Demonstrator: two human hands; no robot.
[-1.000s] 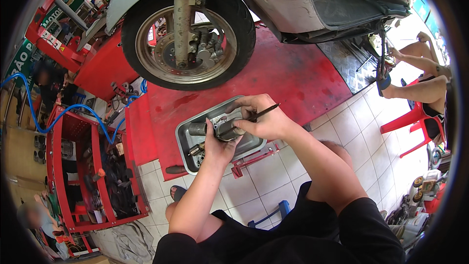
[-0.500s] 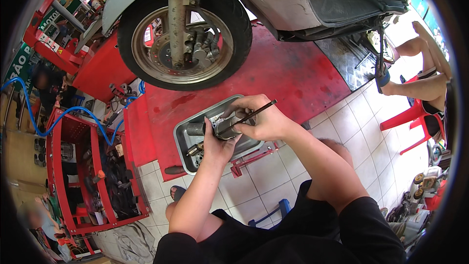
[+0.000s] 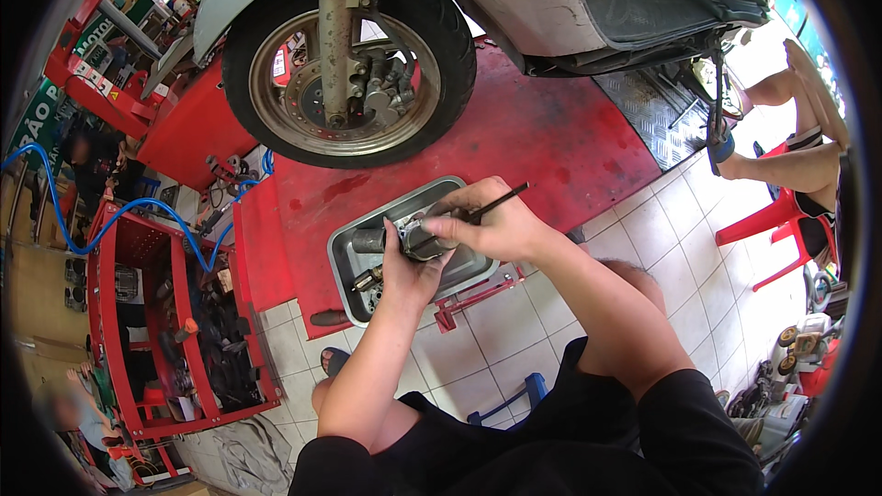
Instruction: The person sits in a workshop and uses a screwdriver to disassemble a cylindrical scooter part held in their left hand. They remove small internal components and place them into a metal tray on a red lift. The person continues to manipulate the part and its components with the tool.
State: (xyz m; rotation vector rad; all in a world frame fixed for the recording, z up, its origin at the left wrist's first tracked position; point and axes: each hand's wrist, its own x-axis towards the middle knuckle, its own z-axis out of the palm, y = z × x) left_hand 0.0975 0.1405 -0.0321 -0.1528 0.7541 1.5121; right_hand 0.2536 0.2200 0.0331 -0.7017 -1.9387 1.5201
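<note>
Left hand [image 3: 409, 271] cupping a half-hidden metal part [image 3: 418, 237], right hand [image 3: 487, 225] pinching a thin black tool [image 3: 501, 202] above it, steel tray [image 3: 354, 262] beneath, red lift platform [image 3: 551, 138], scooter wheel [image 3: 349, 60] at 11 o'clock

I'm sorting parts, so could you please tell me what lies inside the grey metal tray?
In the grey metal tray, a small dark part is visible. The hands and the grey metal part they hold cover the rest.

one scooter wheel [image 3: 349, 60], one metal tray [image 3: 354, 253], one red tool cart [image 3: 165, 331], two hands [image 3: 409, 266]
</note>
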